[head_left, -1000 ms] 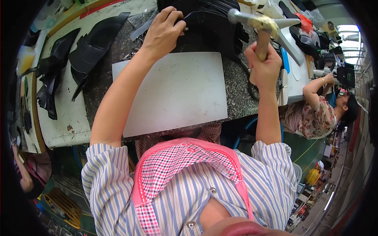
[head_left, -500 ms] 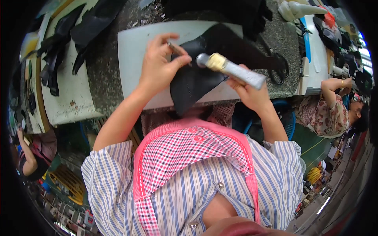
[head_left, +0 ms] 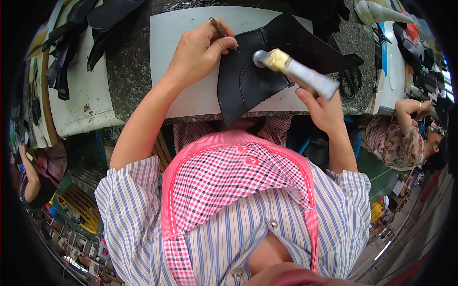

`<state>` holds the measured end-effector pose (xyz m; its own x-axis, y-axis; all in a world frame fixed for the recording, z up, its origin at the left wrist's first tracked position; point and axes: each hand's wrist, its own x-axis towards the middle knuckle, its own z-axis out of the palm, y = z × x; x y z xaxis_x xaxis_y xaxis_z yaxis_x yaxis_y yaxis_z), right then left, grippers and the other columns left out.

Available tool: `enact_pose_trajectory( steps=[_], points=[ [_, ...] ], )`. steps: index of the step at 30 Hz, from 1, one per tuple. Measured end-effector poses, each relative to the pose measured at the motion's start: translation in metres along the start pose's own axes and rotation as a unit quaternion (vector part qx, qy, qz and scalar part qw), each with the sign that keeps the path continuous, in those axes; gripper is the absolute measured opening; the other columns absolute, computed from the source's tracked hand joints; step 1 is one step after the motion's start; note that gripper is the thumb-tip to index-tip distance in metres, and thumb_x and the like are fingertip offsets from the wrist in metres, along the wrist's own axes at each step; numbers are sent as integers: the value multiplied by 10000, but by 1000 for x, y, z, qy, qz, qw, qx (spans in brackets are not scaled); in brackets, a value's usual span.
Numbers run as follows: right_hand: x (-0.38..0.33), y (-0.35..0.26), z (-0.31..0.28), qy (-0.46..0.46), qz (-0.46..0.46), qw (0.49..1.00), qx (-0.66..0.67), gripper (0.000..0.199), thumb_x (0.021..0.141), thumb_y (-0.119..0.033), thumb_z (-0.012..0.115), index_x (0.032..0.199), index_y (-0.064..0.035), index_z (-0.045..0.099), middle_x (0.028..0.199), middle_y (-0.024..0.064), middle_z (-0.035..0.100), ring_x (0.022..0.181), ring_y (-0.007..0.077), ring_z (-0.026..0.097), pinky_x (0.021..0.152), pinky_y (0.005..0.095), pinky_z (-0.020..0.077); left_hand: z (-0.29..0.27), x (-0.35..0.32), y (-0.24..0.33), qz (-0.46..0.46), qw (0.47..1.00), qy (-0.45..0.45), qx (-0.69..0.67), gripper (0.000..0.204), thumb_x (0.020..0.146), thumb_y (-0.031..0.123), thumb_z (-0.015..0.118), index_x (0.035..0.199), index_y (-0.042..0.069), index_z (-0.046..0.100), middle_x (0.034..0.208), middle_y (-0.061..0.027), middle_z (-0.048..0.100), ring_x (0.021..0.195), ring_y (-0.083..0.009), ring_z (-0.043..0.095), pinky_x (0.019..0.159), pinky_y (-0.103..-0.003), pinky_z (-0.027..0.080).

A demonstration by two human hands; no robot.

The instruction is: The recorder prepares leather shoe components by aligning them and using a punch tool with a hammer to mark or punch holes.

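Note:
A black leather piece (head_left: 255, 83) with a curved line of small stitches or holes lies on a white board (head_left: 167, 40). My left hand (head_left: 198, 50) is closed, pinching a slim metal punch (head_left: 218, 26) whose lower end meets the leather near its left edge. Wrapped round a hammer is my right hand (head_left: 322, 110). The hammer (head_left: 312, 77) has a round metal face, yellow wrapping below the head and a pale wrapped handle. Its head hovers over the leather, a short way right of the punch, and is slightly blurred.
The board rests on a speckled stone bench (head_left: 131, 71). Black-handled scissors (head_left: 352, 83) lie right of the leather. More dark leather pieces (head_left: 71, 45) are at the left on a pale table (head_left: 83, 109). A co-worker (head_left: 398, 133) sits at the right, another person (head_left: 40, 176) at the left.
The whole view has shifted a little, so the board and leather appear higher. The hammer head has moved slightly away from the punch. Both hands keep their holds.

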<state>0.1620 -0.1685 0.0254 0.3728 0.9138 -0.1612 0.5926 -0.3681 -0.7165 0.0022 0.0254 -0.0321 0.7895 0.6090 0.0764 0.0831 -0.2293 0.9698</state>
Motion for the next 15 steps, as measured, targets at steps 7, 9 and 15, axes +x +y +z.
enact_pose_trajectory(
  steps=[7,9,15],
  points=[
    [7,-48,-26,145,-157,970,114,205,823,-171,511,875,24,549,643,-17,482,556,49,410,489,175,318,4,-2,12,196,942,-24,270,101,743,51,543,830,51,489,633,-106,572,600,-253,579,533,-333,451],
    [15,-55,-27,77,-196,977,-43,180,808,-136,539,886,27,538,641,-6,485,541,65,417,484,188,329,7,-4,11,220,931,-28,292,119,731,50,540,823,58,464,623,-108,564,602,-289,569,525,-380,438],
    [26,-64,-45,61,-158,985,17,159,750,-68,581,886,14,566,617,59,564,562,106,533,538,233,423,-7,3,14,-36,997,-58,37,48,783,28,495,816,11,465,669,-120,565,618,-219,573,599,-297,452]
  ],
)
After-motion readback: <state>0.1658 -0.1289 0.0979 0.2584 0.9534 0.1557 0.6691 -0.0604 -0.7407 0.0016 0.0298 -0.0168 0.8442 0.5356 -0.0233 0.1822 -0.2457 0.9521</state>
